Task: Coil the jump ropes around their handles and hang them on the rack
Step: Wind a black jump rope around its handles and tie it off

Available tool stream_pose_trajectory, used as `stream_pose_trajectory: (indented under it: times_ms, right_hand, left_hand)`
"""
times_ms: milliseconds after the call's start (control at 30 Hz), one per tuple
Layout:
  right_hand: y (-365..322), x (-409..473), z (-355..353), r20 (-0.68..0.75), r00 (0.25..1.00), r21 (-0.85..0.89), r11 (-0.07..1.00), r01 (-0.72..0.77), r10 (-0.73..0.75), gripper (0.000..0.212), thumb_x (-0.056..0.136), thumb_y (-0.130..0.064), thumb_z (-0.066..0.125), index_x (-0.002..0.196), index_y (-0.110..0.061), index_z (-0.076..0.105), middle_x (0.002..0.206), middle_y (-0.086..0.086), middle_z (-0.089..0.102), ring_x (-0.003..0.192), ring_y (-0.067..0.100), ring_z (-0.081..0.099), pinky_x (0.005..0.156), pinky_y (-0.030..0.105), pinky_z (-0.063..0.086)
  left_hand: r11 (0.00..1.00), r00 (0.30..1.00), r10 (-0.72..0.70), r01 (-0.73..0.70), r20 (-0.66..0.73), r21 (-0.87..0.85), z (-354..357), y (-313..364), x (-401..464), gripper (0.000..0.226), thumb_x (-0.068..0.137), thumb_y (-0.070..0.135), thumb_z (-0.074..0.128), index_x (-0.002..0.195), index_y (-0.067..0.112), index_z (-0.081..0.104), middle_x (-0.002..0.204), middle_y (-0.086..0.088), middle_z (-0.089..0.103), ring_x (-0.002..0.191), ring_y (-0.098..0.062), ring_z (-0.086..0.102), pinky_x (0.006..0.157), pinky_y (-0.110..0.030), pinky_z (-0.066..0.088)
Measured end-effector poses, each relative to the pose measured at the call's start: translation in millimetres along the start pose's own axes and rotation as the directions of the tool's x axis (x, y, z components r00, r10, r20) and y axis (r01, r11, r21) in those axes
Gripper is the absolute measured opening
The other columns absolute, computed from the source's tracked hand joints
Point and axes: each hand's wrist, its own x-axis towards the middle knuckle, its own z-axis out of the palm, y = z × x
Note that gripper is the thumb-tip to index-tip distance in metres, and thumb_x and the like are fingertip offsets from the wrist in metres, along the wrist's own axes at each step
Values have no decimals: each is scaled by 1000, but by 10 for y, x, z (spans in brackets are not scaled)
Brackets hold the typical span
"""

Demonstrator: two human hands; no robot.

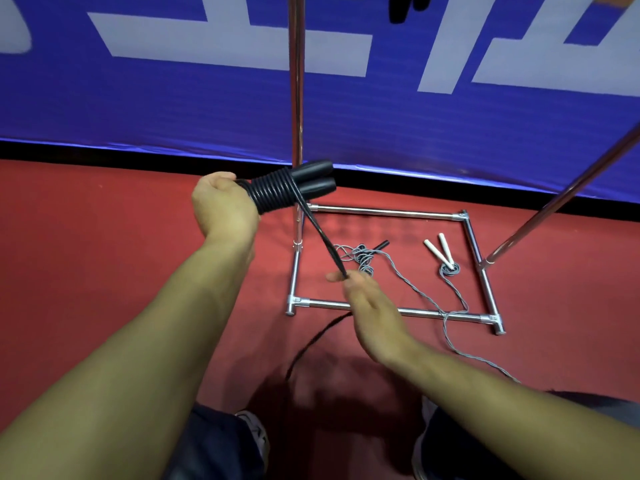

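Observation:
My left hand grips a pair of black jump rope handles held side by side, with many turns of black rope coiled around them. The loose black strand runs down from the coil to my right hand, which pinches it between thumb and fingers; the tail trails to the floor in front of me. On the red floor inside the rack base lie a grey rope with a black handle and a grey rope with white handles.
The chrome rack has a rectangular base frame on the floor, an upright pole behind my left hand and a slanted pole at right. A blue banner wall stands behind. Black handles hang at the top edge. My shoes show below.

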Motion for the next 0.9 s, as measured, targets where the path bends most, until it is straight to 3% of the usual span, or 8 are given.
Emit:
stream_pose_trajectory:
  times_ms: [100, 200, 300, 367, 533, 667, 767, 900]
  right_hand:
    - [113, -67, 61, 214, 958, -182, 956, 231, -190, 27, 97, -17, 48, 117, -11, 66, 90, -1, 49, 84, 7, 48, 81, 12, 38]
    - [166, -17, 88, 199, 980, -170, 984, 47, -12, 20, 98, -15, 53, 114, -17, 65, 100, 2, 48, 82, 10, 57, 70, 22, 51]
    - [102, 123, 102, 260, 853, 379, 765, -521, 453, 16, 105, -20, 41, 109, -16, 55, 99, 8, 56, 68, 24, 64, 39, 26, 49]
    - [94, 256, 40, 123, 860, 612, 645, -459, 495, 20, 105, -13, 37, 99, -13, 57, 76, 8, 53, 50, 17, 53, 41, 24, 43]
    - [102, 236, -195, -350, 931, 286, 958, -2, 106, 26, 95, -26, 45, 89, -34, 69, 85, -23, 63, 84, 2, 54, 84, 23, 42]
    - [57, 46, -176, -198, 978, 121, 989, 90, -65, 28, 96, -38, 42, 95, -39, 70, 91, -12, 62, 95, 3, 57, 86, 15, 39]
    - [67, -9, -181, -17, 991, -20, 991, 130, -130, 12, 93, -22, 64, 93, -28, 74, 76, -7, 56, 73, 4, 53, 71, 16, 40]
    - [117, 89, -191, 224, 971, 30, 995, -92, 83, 30, 82, -20, 78, 66, -16, 53, 66, -1, 57, 60, 14, 52, 63, 40, 49]
  left_hand:
    - [997, 997, 79, -80, 18, 20, 21, -21, -9, 25, 78, 28, 32, 73, 30, 56, 80, -2, 64, 79, -37, 68, 73, -51, 58]
    - [989, 985, 140, -144, 101, 31, 99, -11, -167, 27, 75, 31, 30, 73, 30, 58, 76, 1, 63, 82, -40, 68, 75, -59, 56]
    - [986, 973, 163, -167, 160, 6, 180, 8, -289, 27, 76, 30, 31, 72, 30, 58, 74, 3, 61, 81, -40, 66, 72, -57, 56]
    - [993, 981, 116, -112, 153, -35, 182, 28, -279, 26, 82, 25, 33, 74, 29, 57, 73, 2, 59, 67, -33, 62, 60, -45, 54]
    - [988, 998, -69, 68, -3, -137, 34, 103, -46, 27, 97, 10, 31, 90, 21, 55, 73, -3, 57, 35, -14, 44, 34, -17, 30]
    - [983, 996, -82, 76, -29, -168, -50, 135, 28, 26, 97, 10, 30, 94, 20, 54, 73, -5, 58, 36, -16, 43, 34, -16, 29]
    - [982, 997, -71, 67, -21, -176, -54, 158, -24, 25, 96, 9, 32, 96, 19, 55, 72, -2, 56, 41, -17, 46, 35, -17, 32]
    - [995, 999, 28, -24, 39, -101, -5, 147, -72, 28, 94, 13, 34, 83, 25, 57, 74, -1, 58, 51, -21, 52, 47, -26, 43]
